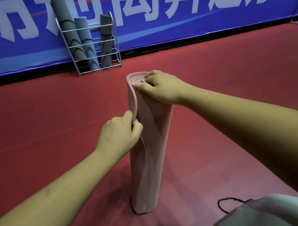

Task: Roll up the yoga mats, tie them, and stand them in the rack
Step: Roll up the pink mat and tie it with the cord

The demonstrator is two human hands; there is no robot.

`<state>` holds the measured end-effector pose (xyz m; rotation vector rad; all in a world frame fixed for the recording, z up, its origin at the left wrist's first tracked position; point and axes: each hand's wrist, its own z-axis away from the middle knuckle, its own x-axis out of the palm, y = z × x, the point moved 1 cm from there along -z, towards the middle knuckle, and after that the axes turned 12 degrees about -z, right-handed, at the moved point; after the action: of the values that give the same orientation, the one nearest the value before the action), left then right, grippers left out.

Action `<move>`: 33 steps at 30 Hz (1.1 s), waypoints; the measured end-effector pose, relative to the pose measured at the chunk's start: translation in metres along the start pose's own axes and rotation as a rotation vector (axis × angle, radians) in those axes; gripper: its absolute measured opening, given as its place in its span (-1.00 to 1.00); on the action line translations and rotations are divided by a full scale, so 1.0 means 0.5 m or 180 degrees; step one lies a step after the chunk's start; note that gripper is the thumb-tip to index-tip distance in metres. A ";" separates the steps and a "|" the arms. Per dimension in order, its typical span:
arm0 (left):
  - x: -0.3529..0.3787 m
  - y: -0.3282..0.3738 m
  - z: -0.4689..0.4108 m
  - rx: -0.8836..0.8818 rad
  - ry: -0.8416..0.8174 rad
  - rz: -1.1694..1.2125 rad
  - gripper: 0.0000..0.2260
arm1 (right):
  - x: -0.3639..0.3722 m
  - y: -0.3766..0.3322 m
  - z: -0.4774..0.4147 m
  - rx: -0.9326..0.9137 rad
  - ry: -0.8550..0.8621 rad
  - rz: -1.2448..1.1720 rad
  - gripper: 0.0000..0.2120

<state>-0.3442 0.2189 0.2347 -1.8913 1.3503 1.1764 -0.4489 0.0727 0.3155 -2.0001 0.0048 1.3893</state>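
The pink mat (pixel 152 149) stood on end on the floor (pixel 52 113) for tightening. The right hand (pixel 162 87) pinned its top coils; the left hand (pixel 118 134) pinched the loose outer edge, untied

Ahead of you, the only writing is on the blue banner (pixel 190 22) stretched along the wall: a row of large white Chinese characters, their tops cropped by the upper edge of the view. You cannot read them with any certainty, since they are cut off and slanted. You will find no readable label, brand or number on anything else.
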 end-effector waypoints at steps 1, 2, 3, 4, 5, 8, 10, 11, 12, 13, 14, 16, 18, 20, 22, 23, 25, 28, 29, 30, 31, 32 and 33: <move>-0.002 0.002 -0.001 -0.0016 -0.0044 -0.0006 -0.77 | 0.000 0.003 -0.003 0.0051 0.0024 -0.0029 -0.41; -0.004 0.000 -0.003 -0.0011 -0.0069 -0.0029 -0.77 | -0.001 0.005 -0.006 0.0108 0.0063 -0.0033 -0.39; -0.009 -0.007 -0.006 -0.0015 -0.0107 -0.0069 -0.79 | -0.002 0.008 -0.010 0.0188 0.0100 -0.0024 -0.39; -0.011 -0.019 -0.009 -0.0029 -0.0143 -0.0100 -0.80 | -0.004 0.012 -0.013 0.0307 0.0099 0.0026 -0.41; -0.012 -0.034 -0.013 -0.0056 -0.0182 -0.0091 -0.81 | -0.005 0.018 -0.016 0.0419 0.0063 0.0099 -0.44; -0.012 -0.065 -0.019 -0.0140 -0.0418 0.0202 -0.79 | -0.010 0.019 -0.019 0.0584 -0.0008 0.0171 -0.41; -0.009 -0.062 -0.020 -0.0079 -0.0469 0.0374 -0.78 | -0.013 0.010 -0.022 0.0522 -0.0049 0.0061 -0.44; -0.005 -0.053 -0.018 0.0008 -0.0491 0.0447 -0.78 | -0.011 0.008 -0.026 0.0529 -0.0102 -0.0008 -0.46; 0.002 -0.041 -0.015 0.0103 -0.0506 0.0525 -0.79 | -0.009 0.000 -0.028 0.0524 -0.0161 -0.0048 -0.48; 0.008 -0.029 -0.012 0.0165 -0.0521 0.0605 -0.79 | -0.005 -0.004 -0.033 0.0487 -0.0187 -0.0096 -0.50; 0.013 -0.018 -0.011 0.0180 -0.0527 0.0681 -0.80 | -0.002 -0.008 -0.037 0.0509 -0.0216 -0.0128 -0.51; 0.021 -0.006 -0.012 0.0157 -0.0528 0.0757 -0.79 | -0.002 -0.011 -0.035 0.0605 -0.0184 -0.0076 -0.52; 0.025 -0.002 -0.015 0.0200 -0.0547 0.0759 -0.78 | -0.006 -0.012 -0.033 0.0754 -0.0144 -0.0131 -0.51; 0.026 0.006 -0.013 0.0306 -0.0528 0.0697 -0.80 | -0.010 -0.002 -0.039 0.0817 -0.0244 -0.0266 -0.48; 0.025 0.022 -0.009 0.0340 -0.0542 0.0573 -0.83 | -0.007 -0.009 -0.027 0.0760 -0.0294 -0.0367 -0.27; 0.024 0.029 -0.008 0.0301 -0.0566 0.0484 -0.85 | -0.003 -0.011 -0.024 0.0734 -0.0316 -0.0348 -0.15; 0.018 0.038 -0.006 0.0252 -0.0543 0.0352 -0.86 | 0.005 -0.006 -0.020 0.0793 -0.0430 -0.0071 -0.07; 0.019 0.037 0.003 0.0537 -0.0517 0.0588 -0.77 | -0.008 -0.007 -0.002 0.0905 -0.0513 0.0168 -0.42; 0.016 0.031 0.003 0.0660 -0.0659 0.0809 -0.71 | -0.014 -0.002 0.001 0.0857 -0.0427 0.0113 -0.45; 0.012 0.019 -0.001 0.0700 -0.0837 0.1086 -0.65 | -0.015 0.004 0.005 0.0805 -0.0398 0.0087 -0.45; 0.010 0.002 -0.007 0.0626 -0.0950 0.1325 -0.60 | -0.015 0.000 0.012 0.0751 -0.0394 0.0033 -0.44; 0.010 -0.017 -0.014 0.0460 -0.0944 0.1510 -0.56 | -0.011 -0.006 0.019 0.0685 -0.0406 0.0062 -0.43; 0.012 -0.035 -0.020 0.0237 -0.0867 0.1672 -0.51 | -0.005 -0.014 0.026 0.0575 -0.0386 0.0166 -0.44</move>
<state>-0.3240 0.2142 0.2330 -1.2952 1.7557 1.5391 -0.4578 0.0840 0.3187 -1.7768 0.1247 1.4865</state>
